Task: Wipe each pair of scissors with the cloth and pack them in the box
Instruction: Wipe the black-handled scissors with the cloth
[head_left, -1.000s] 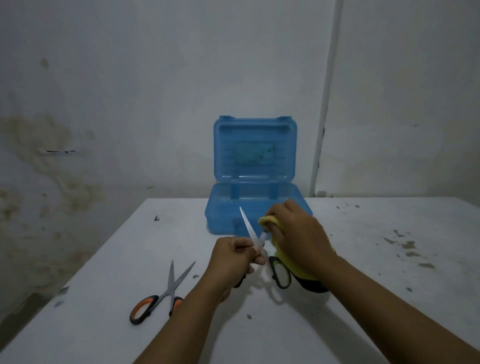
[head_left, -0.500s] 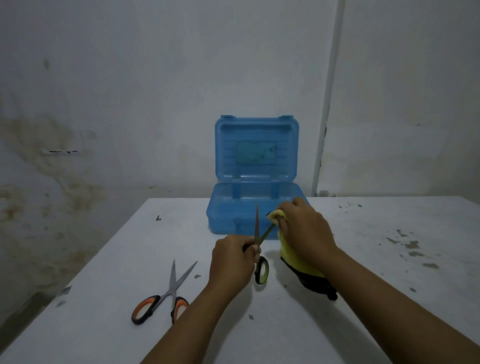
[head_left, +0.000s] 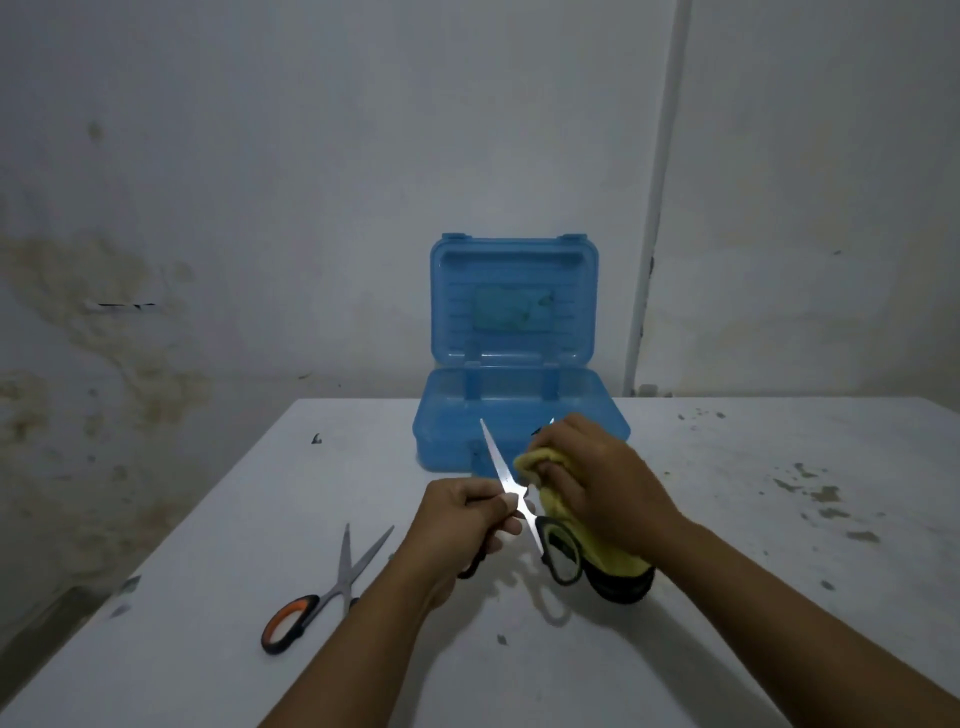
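My left hand (head_left: 457, 525) grips a pair of green-and-black handled scissors (head_left: 519, 501) near the pivot, blades spread apart above the table. One bare blade points up and left toward the box. My right hand (head_left: 602, 478) holds a yellow cloth (head_left: 571, 525) wrapped round the other blade, whose tip peeks out above my knuckles. The blue plastic box (head_left: 519, 415) stands just behind, lid upright; its inside is hidden from here. A second pair, the orange-and-black handled scissors (head_left: 332, 587), lies half spread on the table to the left.
The white table (head_left: 727, 597) has dark flecks and chipped patches on its right side. A stained wall rises behind, with a white pipe (head_left: 654, 208) running down it right of the box. The table's left edge slants close to the orange scissors.
The scissors in my left hand have turned: the bare blade now leans left and their blades stand wider apart. My right hand with the cloth has shifted along the other blade.
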